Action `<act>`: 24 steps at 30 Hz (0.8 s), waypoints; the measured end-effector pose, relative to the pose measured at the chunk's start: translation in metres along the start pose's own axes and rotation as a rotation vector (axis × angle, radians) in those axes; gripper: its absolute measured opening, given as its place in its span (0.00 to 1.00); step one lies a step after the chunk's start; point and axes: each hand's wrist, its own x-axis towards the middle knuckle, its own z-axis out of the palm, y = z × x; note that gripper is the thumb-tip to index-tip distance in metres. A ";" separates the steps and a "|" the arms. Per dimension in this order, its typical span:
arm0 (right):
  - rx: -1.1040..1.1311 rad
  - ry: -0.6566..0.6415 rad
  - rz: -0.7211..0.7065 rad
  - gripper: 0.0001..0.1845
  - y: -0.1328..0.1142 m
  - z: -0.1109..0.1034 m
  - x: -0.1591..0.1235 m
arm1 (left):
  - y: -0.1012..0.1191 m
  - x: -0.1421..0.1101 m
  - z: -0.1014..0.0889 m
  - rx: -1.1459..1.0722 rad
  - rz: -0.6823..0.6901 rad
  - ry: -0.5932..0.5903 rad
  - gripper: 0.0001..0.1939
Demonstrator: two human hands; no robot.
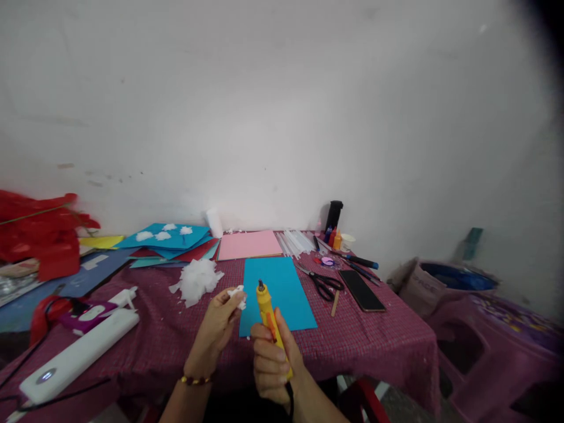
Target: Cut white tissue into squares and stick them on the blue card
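Observation:
My right hand [277, 352] is wrapped round a yellow glue gun [265, 305], its metal nozzle pointing up and a dark cord leaving its lower end. My left hand [222, 314], with a beaded bracelet at the wrist, pinches a small crumpled piece of white tissue paper [238, 297]. The nozzle is just right of that piece, apart from it. Behind and below both lies a blue sheet of paper [282, 282] on the table. To its left sits a loose pile of white tissue pieces [197, 281].
Scissors [324, 284], a wooden stick [335, 304] and a phone [361, 290] lie right. Behind are pink paper [249, 244], translucent glue sticks [296, 242] and small paint bottles [337, 239]. Left are blue sheets with white tufts [185, 238], a purple-and-white tool [94, 314] and a white device [79, 355].

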 end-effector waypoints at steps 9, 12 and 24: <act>-0.395 0.223 -0.155 0.23 -0.015 -0.003 0.010 | -0.006 -0.004 -0.012 -0.034 -0.002 0.060 0.18; -0.493 0.365 -0.223 0.22 -0.011 -0.011 0.013 | -0.008 -0.008 -0.016 -0.056 -0.009 0.071 0.20; -0.589 0.456 -0.263 0.26 0.000 -0.024 0.025 | -0.003 -0.013 -0.029 0.072 0.025 0.064 0.13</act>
